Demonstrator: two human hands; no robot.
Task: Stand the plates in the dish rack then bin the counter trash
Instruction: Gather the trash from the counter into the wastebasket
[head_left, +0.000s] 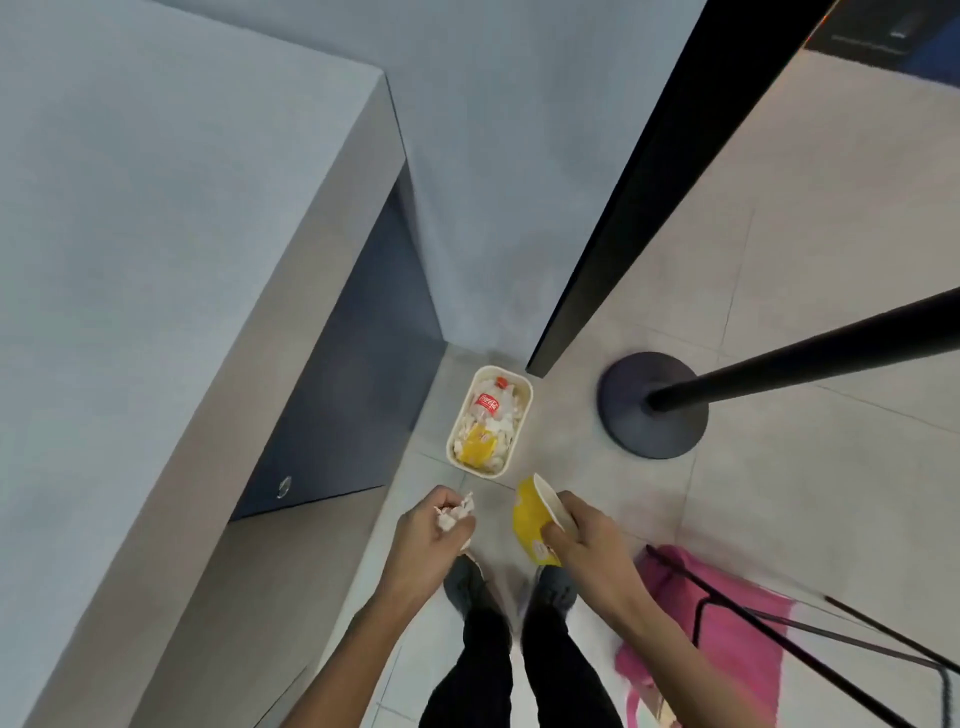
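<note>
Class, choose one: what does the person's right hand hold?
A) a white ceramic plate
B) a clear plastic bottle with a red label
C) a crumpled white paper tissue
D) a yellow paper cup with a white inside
D: the right hand grips the yellow paper cup. The crumpled white tissue is in the left hand, and the red-labelled bottle lies in the white floor bin.
</note>
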